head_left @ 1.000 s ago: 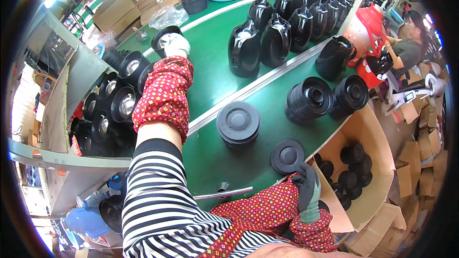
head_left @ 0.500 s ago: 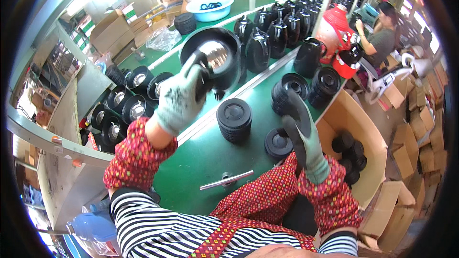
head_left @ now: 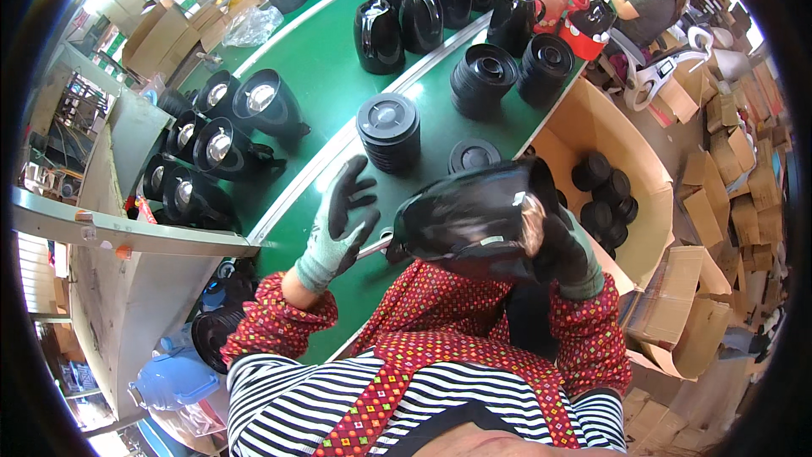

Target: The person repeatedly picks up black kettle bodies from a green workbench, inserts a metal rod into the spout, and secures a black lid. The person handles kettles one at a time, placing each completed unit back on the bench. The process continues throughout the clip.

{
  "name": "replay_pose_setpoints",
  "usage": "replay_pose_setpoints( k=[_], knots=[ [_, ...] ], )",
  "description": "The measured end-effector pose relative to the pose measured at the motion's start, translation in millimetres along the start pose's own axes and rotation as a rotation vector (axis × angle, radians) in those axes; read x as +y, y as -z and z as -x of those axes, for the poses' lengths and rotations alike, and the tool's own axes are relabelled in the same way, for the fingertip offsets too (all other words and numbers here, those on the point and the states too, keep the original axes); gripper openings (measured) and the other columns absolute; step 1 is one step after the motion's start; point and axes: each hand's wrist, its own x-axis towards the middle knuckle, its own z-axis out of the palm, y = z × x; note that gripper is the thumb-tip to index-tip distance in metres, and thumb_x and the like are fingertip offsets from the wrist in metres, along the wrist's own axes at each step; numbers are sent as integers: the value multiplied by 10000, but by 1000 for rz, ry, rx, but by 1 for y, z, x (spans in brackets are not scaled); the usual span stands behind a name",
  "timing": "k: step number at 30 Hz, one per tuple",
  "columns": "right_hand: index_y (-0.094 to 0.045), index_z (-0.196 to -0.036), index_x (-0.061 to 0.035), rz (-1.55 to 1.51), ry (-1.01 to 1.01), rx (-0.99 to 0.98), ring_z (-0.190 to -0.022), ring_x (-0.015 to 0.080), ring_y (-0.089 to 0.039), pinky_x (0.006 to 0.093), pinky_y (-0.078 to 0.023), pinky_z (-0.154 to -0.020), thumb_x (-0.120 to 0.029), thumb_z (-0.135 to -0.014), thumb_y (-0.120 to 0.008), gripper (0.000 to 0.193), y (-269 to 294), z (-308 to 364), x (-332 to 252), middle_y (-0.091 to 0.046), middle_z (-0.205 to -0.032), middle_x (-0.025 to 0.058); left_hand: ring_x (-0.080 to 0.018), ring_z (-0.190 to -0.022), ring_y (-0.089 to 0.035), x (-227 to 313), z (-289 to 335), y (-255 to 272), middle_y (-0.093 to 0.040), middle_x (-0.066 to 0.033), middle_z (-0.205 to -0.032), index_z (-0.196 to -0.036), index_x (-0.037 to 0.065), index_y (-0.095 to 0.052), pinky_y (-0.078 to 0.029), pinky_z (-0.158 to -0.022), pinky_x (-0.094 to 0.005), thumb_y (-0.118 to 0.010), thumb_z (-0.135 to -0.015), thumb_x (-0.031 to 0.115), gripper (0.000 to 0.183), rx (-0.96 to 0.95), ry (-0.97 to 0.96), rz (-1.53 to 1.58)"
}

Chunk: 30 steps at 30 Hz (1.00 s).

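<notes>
Several fingers (head_left: 344,184) spread, the left hand (head_left: 332,233) is released, the right hand (head_left: 573,252) grasping a jug (head_left: 469,218).

The jug (head_left: 474,216), off centre toward three o'clock, looks like glossy, smooth plastic. The gloves (head_left: 318,256) are cloth with a matt coating; the sleeves (head_left: 592,343), cloth. Toward twelve o'clock, the lids (head_left: 388,118) look dull plastic. The tabletop (head_left: 315,76) is smooth, faintly shiny. The box (head_left: 646,178) at three o'clock is matt cardboard; the bag (head_left: 252,28) toward eleven, crinkled, shiny plastic.
</notes>
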Motion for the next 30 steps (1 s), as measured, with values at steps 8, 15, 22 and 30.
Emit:
replay_pose_setpoints(
  k=[8,15,22,30],
  knots=[
    [-477,-1534,21,-148,-327,-159,-1279,208,-614,373,-486,-1115,-504,-948,-790,847,-57,-11,4,-629,-1430,137,-277,-1407,-552,-70,53,-47,-522,-184,-1575,-1630,-14,-338,-431,-1199,-429,-900,-850,238,994,-351,270,492],
    [-522,-1577,-226,1544,-10,181,-1516,476,-340,563,-306,-1234,-604,-877,-766,832,10,-138,80,-345,-1658,282,-269,-1367,-578,-73,49,-31,-550,-181,-1538,-1587,-20,-386,-459,-1169,-419,-869,-867,218,899,-166,292,410],
    [-401,-1641,-280,1683,-9,209,-1467,543,-328,631,-230,-1230,-621,-756,-846,1048,63,-172,128,-315,-1621,339,-262,-1328,-605,-69,55,-20,-578,-178,-1501,-1545,-27,-435,-487,-1139,-408,-839,-885,198,805,-112,285,387],
    [-464,-1567,39,501,357,152,-1429,397,-504,442,-365,-1201,-598,-930,-698,931,-15,-51,26,-526,-1523,275,-253,-1282,-635,-72,36,-65,-609,-175,-1459,-1496,-34,-491,-519,-1105,-396,-803,-906,176,700,-377,206,387]
  ],
)
